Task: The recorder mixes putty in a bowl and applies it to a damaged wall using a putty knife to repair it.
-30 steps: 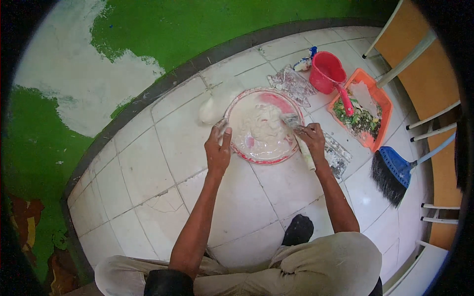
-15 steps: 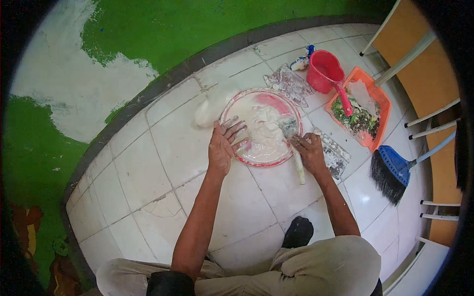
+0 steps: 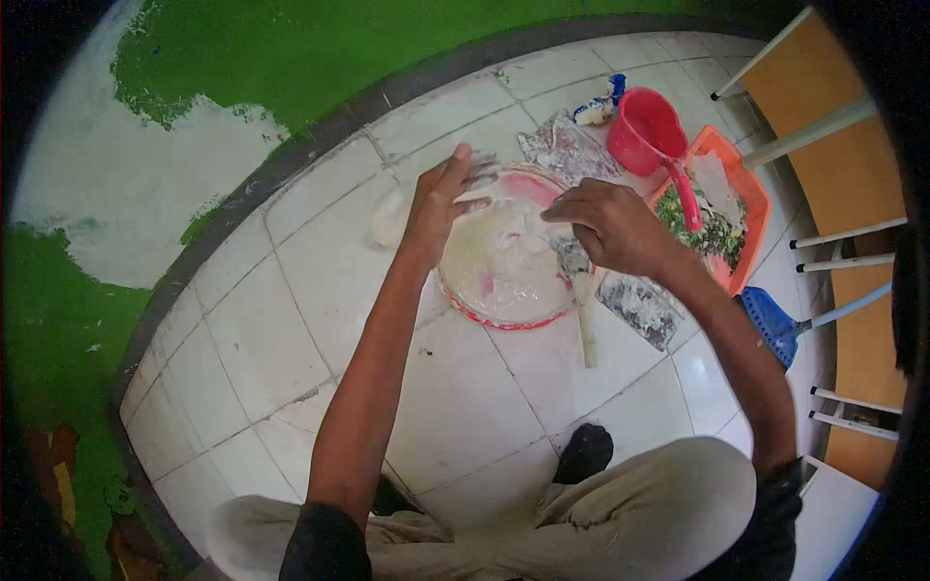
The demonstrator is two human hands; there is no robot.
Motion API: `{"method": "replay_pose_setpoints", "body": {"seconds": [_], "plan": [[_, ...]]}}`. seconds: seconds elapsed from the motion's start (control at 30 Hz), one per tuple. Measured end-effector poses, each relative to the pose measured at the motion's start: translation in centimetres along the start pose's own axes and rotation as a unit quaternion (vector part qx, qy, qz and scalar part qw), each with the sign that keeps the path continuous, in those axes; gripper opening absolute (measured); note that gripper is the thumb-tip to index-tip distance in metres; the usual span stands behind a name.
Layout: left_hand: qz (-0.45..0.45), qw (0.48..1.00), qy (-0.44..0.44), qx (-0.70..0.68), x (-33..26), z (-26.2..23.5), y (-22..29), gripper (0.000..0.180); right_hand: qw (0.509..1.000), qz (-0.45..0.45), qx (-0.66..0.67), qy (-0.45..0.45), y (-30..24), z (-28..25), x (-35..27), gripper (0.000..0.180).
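A round pink basin (image 3: pixel 475 318) with a red rim stands on the tiles, holding wet white paste (image 3: pixel 513 242). My left hand (image 3: pixel 441 208) is raised over its left rim, fingers spread and whitened, holding nothing. Over the right side hovers my right hand (image 3: pixel 620 228), its fingers loosely bent and pointing left, the thumb lower and apart; nothing shows in it. Below that hand a scraper (image 3: pixel 587 324) with a pale handle leans across the rim, its blade smeared with paste and partly hidden. A flat paste-crusted plate (image 3: pixel 641 308) lies to the right of the basin.
Behind the basin are a crumpled plastic sheet (image 3: pixel 570 147) and a blue-and-white packet (image 3: pixel 599 102). A pink dipper (image 3: pixel 647 131) rests by an orange dustpan (image 3: pixel 758 218) of debris. A blue broom (image 3: pixel 773 324) and chairs (image 3: pixel 814 107) stand right; a green-and-white wall (image 3: pixel 262 58) curves left.
My right hand has let go of the scraper and moved up over the basin's right side. My left hand has risen slightly, still spread. The scraper stays leaning on the rim.
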State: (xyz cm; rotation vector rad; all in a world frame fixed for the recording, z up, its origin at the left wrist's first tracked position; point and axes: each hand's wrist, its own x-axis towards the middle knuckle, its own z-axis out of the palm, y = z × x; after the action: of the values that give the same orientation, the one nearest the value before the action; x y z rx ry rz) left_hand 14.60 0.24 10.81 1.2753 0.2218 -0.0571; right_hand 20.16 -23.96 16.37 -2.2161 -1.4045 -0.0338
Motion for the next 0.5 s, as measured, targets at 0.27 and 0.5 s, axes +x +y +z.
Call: {"method": "replay_pose_setpoints", "body": {"seconds": [0.27,0.5], "plan": [[-0.078,0.996,0.035,-0.034,0.2,1.7,7.4,0.071,0.954,0.086,0.005,-0.287,-2.2,-6.0,10.1,0.018],[-0.135,0.988,0.067,-0.019,-5.1,5.0,17.7,0.071,0.77,0.448,0.44,-0.11,-6.7,-11.3,9.1,0.029]]}}
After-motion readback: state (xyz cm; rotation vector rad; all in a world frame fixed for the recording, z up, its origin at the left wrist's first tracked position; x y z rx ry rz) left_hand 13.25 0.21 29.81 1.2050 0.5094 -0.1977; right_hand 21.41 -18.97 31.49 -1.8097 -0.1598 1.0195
